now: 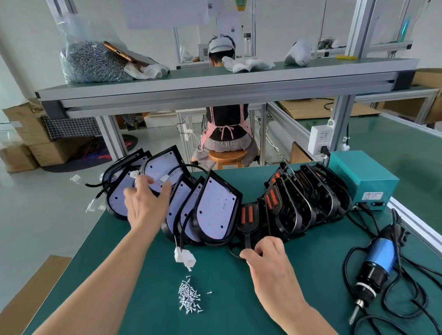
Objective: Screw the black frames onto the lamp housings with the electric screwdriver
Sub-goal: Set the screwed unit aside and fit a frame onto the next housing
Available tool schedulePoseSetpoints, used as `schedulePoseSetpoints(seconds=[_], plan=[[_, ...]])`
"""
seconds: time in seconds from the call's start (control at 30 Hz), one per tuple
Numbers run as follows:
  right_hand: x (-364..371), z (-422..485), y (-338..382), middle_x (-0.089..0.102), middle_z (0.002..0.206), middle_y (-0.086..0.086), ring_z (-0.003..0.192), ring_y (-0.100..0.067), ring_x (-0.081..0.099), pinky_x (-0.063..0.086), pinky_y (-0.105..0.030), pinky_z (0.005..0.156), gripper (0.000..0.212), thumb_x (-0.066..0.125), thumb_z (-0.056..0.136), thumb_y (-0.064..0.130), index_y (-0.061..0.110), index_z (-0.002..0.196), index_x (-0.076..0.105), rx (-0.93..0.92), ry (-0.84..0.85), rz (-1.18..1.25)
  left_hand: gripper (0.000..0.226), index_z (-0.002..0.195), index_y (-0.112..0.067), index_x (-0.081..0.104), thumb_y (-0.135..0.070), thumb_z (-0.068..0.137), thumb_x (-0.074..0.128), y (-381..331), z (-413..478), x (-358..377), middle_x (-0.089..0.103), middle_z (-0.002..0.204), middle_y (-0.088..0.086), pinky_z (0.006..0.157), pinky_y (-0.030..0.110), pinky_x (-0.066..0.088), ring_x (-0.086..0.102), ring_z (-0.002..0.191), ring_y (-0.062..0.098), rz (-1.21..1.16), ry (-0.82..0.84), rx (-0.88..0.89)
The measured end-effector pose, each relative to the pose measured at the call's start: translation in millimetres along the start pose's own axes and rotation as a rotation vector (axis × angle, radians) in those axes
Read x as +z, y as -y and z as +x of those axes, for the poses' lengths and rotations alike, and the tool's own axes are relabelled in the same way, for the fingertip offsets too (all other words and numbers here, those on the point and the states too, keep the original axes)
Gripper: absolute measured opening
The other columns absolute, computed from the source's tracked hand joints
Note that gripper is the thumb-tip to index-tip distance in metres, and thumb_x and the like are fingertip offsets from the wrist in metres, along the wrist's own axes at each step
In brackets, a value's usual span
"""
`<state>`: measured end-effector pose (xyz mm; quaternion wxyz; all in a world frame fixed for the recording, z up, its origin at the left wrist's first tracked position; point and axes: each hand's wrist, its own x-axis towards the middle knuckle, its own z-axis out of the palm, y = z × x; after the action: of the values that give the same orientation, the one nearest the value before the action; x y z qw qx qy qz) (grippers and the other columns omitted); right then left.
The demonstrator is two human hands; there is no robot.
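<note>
Lamp housings [216,207] lean fanned at centre-left of the green worktop [144,308], black frames [303,197] stacked to their right. Over a rear housing the left hand [146,202] spreads open fingers; the right hand [265,256] pinches the nearest frame [246,216] by its lower tip. Both parts look light, rigid plastic: grip the rims, not the LED faces. Open room lies front-centre, between the screws [189,297] and the electric screwdriver [376,264]; the left edge runs close.

Bright, even daylight fills the room, shadows on the desk [306,277] stay soft, the wide lens bends edges, and the background looks slightly blurred.
</note>
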<state>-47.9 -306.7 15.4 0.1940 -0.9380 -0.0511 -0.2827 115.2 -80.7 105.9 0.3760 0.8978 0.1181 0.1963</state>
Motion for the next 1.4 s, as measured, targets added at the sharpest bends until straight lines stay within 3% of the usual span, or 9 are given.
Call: schedulePoseSetpoints(seconds=[0.17, 0.37, 0.5, 0.6, 0.7, 0.87, 0.97, 1.13, 1.4], plan=[[-4, -1, 0, 0.046, 0.082, 0.003, 0.084, -0.02, 0.05, 0.03, -0.02, 0.056, 0.042, 0.081, 0.063, -0.01, 0.017, 0.094, 0.073, 0.003, 0.051, -0.019, 0.06, 0.131, -0.013, 0.031, -0.041, 0.092, 0.067, -10, 49, -8, 0.04, 0.134, 0.023, 0.076, 0.05, 0.042, 0.054, 0.109, 0.046, 0.183, -0.055, -0.12], [-4, 1, -1, 0.047, 0.084, 0.003, 0.082, -0.019, 0.049, 0.032, -0.02, 0.056, 0.041, 0.081, 0.063, -0.01, 0.017, 0.093, 0.073, -0.003, 0.062, -0.017, 0.022, 0.111, -0.009, 0.035, -0.002, 0.094, 0.048, -2, 61, -2, 0.059, 0.098, 0.026, 0.063, 0.046, 0.039, 0.053, 0.082, 0.038, 0.301, 0.081, -0.069], [-2, 0, -3, 0.048, 0.085, 0.001, 0.083, -0.021, 0.049, 0.04, -0.023, 0.061, 0.04, 0.077, 0.064, -0.013, 0.015, 0.093, 0.072, -0.039, 0.025, 0.006, 0.029, 0.121, -0.006, 0.037, -0.005, 0.093, 0.047, -4, 51, 1, 0.052, 0.077, 0.018, 0.054, 0.041, 0.035, 0.05, 0.075, 0.034, 0.29, 0.113, -0.068], [-2, -1, -3, 0.049, 0.085, -0.002, 0.083, -0.023, 0.05, 0.049, -0.034, 0.065, 0.045, 0.072, 0.061, -0.02, 0.011, 0.093, 0.073, -0.065, -0.035, 0.025, 0.043, 0.134, -0.004, 0.039, -0.007, 0.092, 0.046, 1, 41, -5, 0.067, 0.077, 0.022, 0.051, 0.035, 0.038, 0.062, 0.074, 0.033, 0.283, 0.154, -0.109], [-2, -1, -3, 0.051, 0.081, -0.004, 0.08, -0.027, 0.053, 0.049, -0.038, 0.066, 0.043, 0.072, 0.059, -0.021, 0.01, 0.089, 0.074, -0.076, -0.097, 0.023, 0.031, 0.117, -0.002, 0.044, -0.007, 0.087, 0.048, 9, 27, -12, 0.068, 0.066, 0.02, 0.056, 0.036, 0.046, 0.064, 0.07, 0.031, 0.286, 0.158, -0.129], [-5, -2, 0, 0.051, 0.079, -0.004, 0.078, -0.027, 0.054, 0.048, -0.038, 0.065, 0.039, 0.073, 0.059, -0.02, 0.01, 0.083, 0.073, -0.081, -0.117, 0.016, 0.06, 0.145, -0.005, 0.032, -0.015, 0.091, 0.055, 6, 9, -16, 0.054, 0.13, 0.023, 0.085, 0.046, 0.043, 0.054, 0.116, 0.043, 0.448, 0.104, -0.102], [-6, -1, 2, 0.05, 0.079, -0.004, 0.077, -0.028, 0.054, 0.048, -0.039, 0.064, 0.032, 0.074, 0.062, -0.016, 0.01, 0.078, 0.07, -0.079, -0.119, 0.006, 0.039, 0.129, -0.009, 0.048, -0.025, 0.094, 0.055, -13, -13, -7, 0.051, 0.127, 0.018, 0.078, 0.041, 0.036, 0.052, 0.111, 0.038, 0.373, -0.032, 0.214], [-9, -4, 1, 0.05, 0.079, -0.005, 0.077, -0.028, 0.053, 0.048, -0.038, 0.063, 0.033, 0.077, 0.06, -0.016, 0.011, 0.077, 0.069, -0.064, -0.106, -0.021, 0.048, 0.103, -0.018, 0.062, -0.064, 0.088, 0.057, -49, -52, 20, 0.056, 0.108, 0.004, 0.076, 0.037, 0.042, 0.058, 0.105, 0.03, 0.538, 0.283, 0.454], [-15, -5, -4, 0.047, 0.079, -0.002, 0.078, -0.026, 0.05, 0.044, -0.033, 0.068, 0.034, 0.072, 0.06, -0.02, 0.01, 0.074, 0.064, -0.072, -0.108, -0.031, 0.019, 0.079, -0.012, 0.053, -0.026, 0.09, 0.055, -53, -64, 26, 0.045, 0.125, 0.011, 0.096, 0.037, 0.032, 0.039, 0.115, 0.031, 0.58, 0.234, 0.395]])
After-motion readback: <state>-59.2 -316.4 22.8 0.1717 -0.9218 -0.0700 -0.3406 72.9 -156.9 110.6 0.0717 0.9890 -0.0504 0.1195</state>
